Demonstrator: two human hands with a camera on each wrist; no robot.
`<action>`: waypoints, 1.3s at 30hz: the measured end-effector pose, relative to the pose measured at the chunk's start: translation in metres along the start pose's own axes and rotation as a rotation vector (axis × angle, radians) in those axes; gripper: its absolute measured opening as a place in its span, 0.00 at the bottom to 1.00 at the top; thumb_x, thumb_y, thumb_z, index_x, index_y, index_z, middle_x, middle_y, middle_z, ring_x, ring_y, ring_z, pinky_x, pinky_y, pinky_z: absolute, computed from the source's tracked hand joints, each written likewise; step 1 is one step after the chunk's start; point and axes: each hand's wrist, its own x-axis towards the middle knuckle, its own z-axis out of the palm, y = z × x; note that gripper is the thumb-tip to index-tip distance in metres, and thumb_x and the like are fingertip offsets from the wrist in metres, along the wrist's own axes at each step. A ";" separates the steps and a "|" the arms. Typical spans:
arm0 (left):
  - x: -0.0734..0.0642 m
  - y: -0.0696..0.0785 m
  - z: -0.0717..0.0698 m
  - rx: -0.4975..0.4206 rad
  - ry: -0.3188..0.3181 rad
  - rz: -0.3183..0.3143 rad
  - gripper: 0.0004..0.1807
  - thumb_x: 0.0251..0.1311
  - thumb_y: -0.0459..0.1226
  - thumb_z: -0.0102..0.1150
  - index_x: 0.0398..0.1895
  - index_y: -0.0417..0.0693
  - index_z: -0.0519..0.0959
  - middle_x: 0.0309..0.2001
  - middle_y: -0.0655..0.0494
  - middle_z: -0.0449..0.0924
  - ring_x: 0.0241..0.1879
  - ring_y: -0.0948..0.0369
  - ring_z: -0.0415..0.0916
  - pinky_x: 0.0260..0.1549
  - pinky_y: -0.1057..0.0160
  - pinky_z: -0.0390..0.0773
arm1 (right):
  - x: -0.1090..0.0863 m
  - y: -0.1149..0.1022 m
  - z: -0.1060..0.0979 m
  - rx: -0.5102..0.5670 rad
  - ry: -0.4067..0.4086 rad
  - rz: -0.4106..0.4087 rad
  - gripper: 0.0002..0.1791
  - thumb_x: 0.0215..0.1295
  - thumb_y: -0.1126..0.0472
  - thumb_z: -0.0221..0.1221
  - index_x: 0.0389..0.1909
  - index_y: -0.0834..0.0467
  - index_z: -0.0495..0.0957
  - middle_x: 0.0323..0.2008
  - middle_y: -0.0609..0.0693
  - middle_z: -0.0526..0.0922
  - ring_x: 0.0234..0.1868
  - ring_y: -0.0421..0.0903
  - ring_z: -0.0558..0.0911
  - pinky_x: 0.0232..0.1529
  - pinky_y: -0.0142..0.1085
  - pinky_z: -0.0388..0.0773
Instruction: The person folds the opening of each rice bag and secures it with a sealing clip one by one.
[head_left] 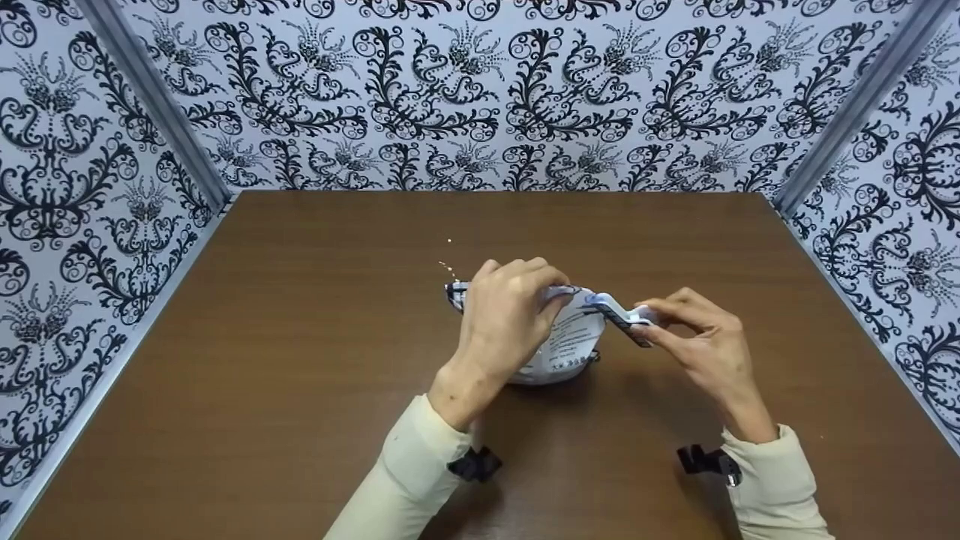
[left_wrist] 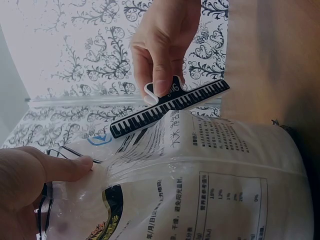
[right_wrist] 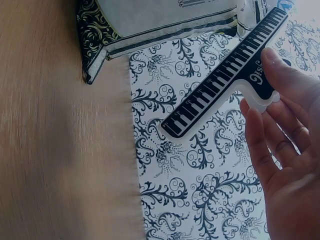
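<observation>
A white, partly see-through plastic bag of rice (head_left: 571,341) stands on the table, with printed text and black-and-gold trim. My left hand (head_left: 504,311) grips the bag's gathered top, its thumb (left_wrist: 75,167) lying along the plastic in the left wrist view. With thumb and fingers, my right hand (head_left: 705,341) pinches the handles of a black-and-white bag clip (right_wrist: 222,75) patterned like piano keys. The clip is up at the right end of the bag's top edge and overlaps it in the left wrist view. My left fingers are largely hidden behind the bag there.
A few pale grains (head_left: 448,266) lie on the brown wooden table (head_left: 300,360) just beyond the bag. Patterned black-and-white panels (head_left: 465,90) close off the back and both sides. Dark camera mounts (head_left: 476,465) jut from the wrists.
</observation>
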 end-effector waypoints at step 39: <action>0.000 0.001 0.000 0.011 -0.011 -0.008 0.03 0.60 0.43 0.74 0.36 0.58 0.91 0.35 0.68 0.90 0.35 0.67 0.87 0.32 0.63 0.71 | 0.003 -0.008 0.010 0.180 0.033 0.003 0.16 0.51 0.83 0.70 0.43 0.77 0.85 0.34 0.52 0.84 0.34 0.39 0.89 0.37 0.31 0.87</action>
